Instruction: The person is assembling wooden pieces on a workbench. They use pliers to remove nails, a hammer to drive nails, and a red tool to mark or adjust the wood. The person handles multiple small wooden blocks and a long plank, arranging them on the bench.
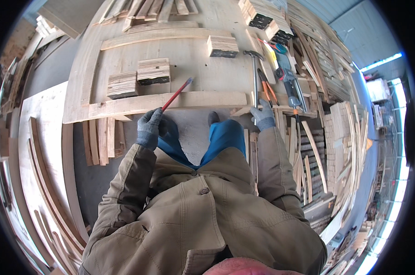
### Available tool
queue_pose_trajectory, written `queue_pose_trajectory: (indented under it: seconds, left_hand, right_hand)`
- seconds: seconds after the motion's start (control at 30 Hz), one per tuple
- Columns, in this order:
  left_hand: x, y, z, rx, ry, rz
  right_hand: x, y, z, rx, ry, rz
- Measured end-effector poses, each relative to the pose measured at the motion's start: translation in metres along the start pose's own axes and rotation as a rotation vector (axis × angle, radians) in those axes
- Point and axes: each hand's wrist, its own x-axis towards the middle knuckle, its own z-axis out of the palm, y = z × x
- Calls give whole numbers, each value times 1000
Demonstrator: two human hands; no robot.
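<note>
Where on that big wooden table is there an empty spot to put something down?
The bare stretch of tabletop lies between the two wood block stacks on the left, the single block above, the hammer on the right and the long plank in front. The right edge is crowded with pliers, other tools and slats. The left hand holds a red pencil.

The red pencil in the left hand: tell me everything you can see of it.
The red pencil is a long, slim stick, red along its whole visible length, with a darker tip at its far end. It slants up and to the right. The gloved left hand grips its lower end, and the rest reaches over the curved wooden strip at the workbench edge. Whether the tip touches the wood cannot be told.
</note>
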Motion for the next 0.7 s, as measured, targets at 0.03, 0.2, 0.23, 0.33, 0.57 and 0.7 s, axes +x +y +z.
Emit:
queue_pose_trajectory:
  seconds: [0.03, 0.2, 0.23, 0.33, 0.57, 0.7]
  left_hand:
    - [-2, 0, 3, 26, -39, 8]
    - [-7, 4, 18, 187, -195, -102]
    - [-7, 4, 23, 211, -197, -111]
    - [-4, 0, 39, 252, -207, -134]
    - [13, -10, 69, 266, -210, -136]
    - [24, -17, 88, 198, -194, -191]
  right_hand:
    - [-9, -7, 0, -31, 18, 39]
    - [-40, -21, -2, 28, 29, 90]
    - [-44, -19, -1, 86, 18, 74]
    - [-51, -5, -1, 97, 16, 42]
    - [-27, 29, -22, -60, 86, -170]
    - [-13, 29, -38, 273, 81, -10]
